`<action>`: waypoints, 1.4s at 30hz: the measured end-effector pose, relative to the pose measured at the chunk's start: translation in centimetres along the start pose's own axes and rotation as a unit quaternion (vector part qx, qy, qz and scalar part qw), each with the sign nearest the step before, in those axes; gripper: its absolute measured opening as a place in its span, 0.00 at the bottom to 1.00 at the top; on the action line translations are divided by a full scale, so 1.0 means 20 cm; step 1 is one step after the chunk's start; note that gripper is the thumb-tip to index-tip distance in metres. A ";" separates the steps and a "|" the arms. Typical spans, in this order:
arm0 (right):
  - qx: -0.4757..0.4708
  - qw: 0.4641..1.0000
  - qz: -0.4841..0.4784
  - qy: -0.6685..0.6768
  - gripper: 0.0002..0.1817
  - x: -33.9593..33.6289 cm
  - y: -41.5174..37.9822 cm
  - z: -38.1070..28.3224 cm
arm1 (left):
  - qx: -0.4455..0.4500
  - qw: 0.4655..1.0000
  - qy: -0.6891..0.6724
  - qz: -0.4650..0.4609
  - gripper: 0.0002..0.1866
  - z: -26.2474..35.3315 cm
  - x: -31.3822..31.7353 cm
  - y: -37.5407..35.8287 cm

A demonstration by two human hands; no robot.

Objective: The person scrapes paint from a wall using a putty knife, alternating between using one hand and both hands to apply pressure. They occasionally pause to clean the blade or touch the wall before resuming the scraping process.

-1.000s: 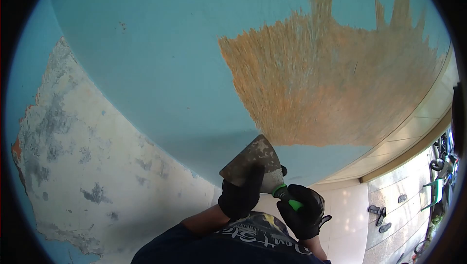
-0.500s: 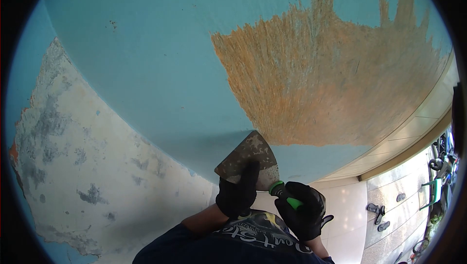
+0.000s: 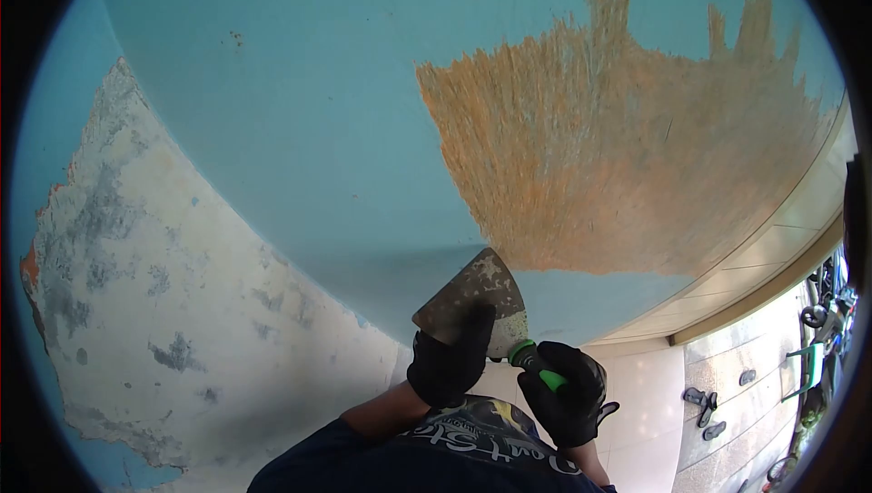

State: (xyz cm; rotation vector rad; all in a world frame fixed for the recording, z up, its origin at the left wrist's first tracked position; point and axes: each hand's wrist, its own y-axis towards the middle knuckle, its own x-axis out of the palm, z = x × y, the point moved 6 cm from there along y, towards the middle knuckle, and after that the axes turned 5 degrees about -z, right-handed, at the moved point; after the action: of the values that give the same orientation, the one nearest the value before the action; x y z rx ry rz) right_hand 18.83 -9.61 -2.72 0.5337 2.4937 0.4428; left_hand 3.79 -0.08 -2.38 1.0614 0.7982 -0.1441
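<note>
A wide scraper (image 3: pixel 470 288) with a worn, paint-flecked metal blade and a green and black handle is in front of me. Its blade edge meets the blue wall, one corner at the lower edge of the bare orange-brown patch (image 3: pixel 590 157). Wrapped round the handle is my right hand (image 3: pixel 565 393), in a black glove. My left hand (image 3: pixel 451 366), also black-gloved, grips the blade, with fingers lying across its face; the far side of that grip is hidden.
Blue painted wall (image 3: pixel 272 111) surrounds the patch. To the left, another wall area (image 3: pixel 218 320) is whitish and grey with ragged paint edges. Pale floor tiles (image 3: pixel 640 402) lie below at right. Farther right are several pieces of footwear (image 3: pixel 704 407) and a green-framed object (image 3: pixel 807 370).
Both hands and the scraper have shifted slightly right in view, and the wall has shifted right as well. The grip looks the same, and the orange-brown patch shows no clear difference.
</note>
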 end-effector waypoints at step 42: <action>-0.024 1.000 0.000 -0.019 0.20 -0.04 0.04 -0.06 | -0.007 0.997 -0.078 0.017 0.19 -0.02 0.02 -0.01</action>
State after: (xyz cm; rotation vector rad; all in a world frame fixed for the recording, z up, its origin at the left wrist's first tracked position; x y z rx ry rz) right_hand 18.99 -9.45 -1.03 0.5172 2.4413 0.4875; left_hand 3.83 0.37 -2.91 1.0363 0.6399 -0.1907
